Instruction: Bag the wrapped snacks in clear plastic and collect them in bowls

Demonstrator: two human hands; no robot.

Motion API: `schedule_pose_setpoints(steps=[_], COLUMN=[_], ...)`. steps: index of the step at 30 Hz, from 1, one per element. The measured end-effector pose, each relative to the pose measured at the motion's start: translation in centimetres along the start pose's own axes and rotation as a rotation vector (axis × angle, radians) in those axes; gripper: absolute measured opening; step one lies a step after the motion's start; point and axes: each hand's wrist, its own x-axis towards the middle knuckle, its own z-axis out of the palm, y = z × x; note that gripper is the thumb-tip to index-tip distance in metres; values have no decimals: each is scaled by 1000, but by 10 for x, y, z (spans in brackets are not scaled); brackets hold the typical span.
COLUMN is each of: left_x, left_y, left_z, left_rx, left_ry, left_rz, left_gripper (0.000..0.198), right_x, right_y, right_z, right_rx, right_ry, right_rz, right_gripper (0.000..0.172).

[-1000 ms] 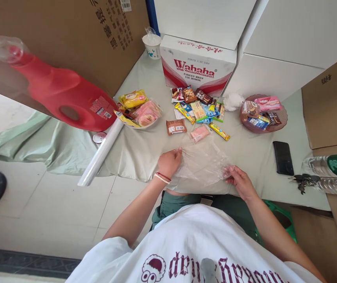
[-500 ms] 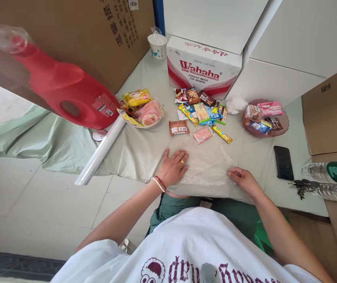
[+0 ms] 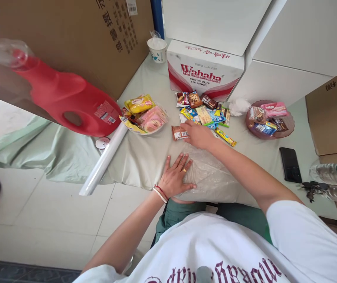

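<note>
My left hand (image 3: 176, 177) lies flat with spread fingers on a clear plastic sheet or bag (image 3: 206, 173) at the table's front edge. My right hand (image 3: 199, 135) reaches across the sheet, its fingers closed at the right end of a brown snack packet (image 3: 180, 133). The packet still rests on the table. A pile of wrapped snacks (image 3: 204, 114) lies just beyond this hand, and a yellow stick packet (image 3: 226, 137) is to its right. The pink packet is mostly hidden under my right hand.
Left are a plate of snacks (image 3: 153, 133), a clear film roll (image 3: 103, 161) and a red jug (image 3: 76, 102). A Wahaha carton (image 3: 203, 74) stands behind. On the right are a snack bowl (image 3: 289, 125), a phone (image 3: 290, 165), keys (image 3: 311, 190) and bottles (image 3: 323, 173).
My right hand has left the plastic's right edge and moved up and left to the brown packet. My left hand stays on the plastic, its fingers spread wider.
</note>
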Motion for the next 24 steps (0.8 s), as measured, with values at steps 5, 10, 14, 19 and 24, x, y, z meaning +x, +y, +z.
schedule_pose_setpoints(steps=[5,10,14,19,24], left_x=[-1,-1,0,1,-9], left_y=[-3,-1,-1,-1,-10], left_z=[1,1,-1,0,1], left_rx=[13,-30,-54,-47,-82], left_ry=[21,20,15,24,41], left_rz=[20,26,24,36,19], left_gripper=[99,101,103,100,83], right_x=[43,-14,-85,-133,-144], right_y=[-26,-4,7,-7,-14], right_z=[5,-33,-61,-22,36], right_rx=[-101,13,98,12,17], right_ry=[-164,85,129,-123,-217], right_rz=[-11,45,62,147,75], right_gripper=[45,43,51,45,58])
